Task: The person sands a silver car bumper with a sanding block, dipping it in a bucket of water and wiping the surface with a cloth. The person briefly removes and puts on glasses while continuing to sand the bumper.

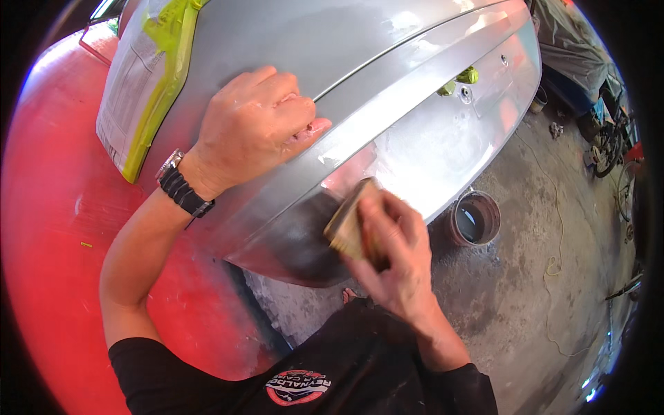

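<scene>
Now, mid-frame, your right fingers (pixel 384 226) grip the tan block (pixel 348 226), long edge rising rightward, left fingers (pixel 285 116) curled up-left of it

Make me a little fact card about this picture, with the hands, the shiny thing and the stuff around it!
Left hand: curled over the silver car body
Right hand: gripping a blurred yellowish-brown block at the car body's lower part
Left wrist: wristwatch with black strap
Masking: paper, edged with yellow-green tape
Bucket: dark liquid inside
Ground: concrete floor
Left side: large red surface
</scene>
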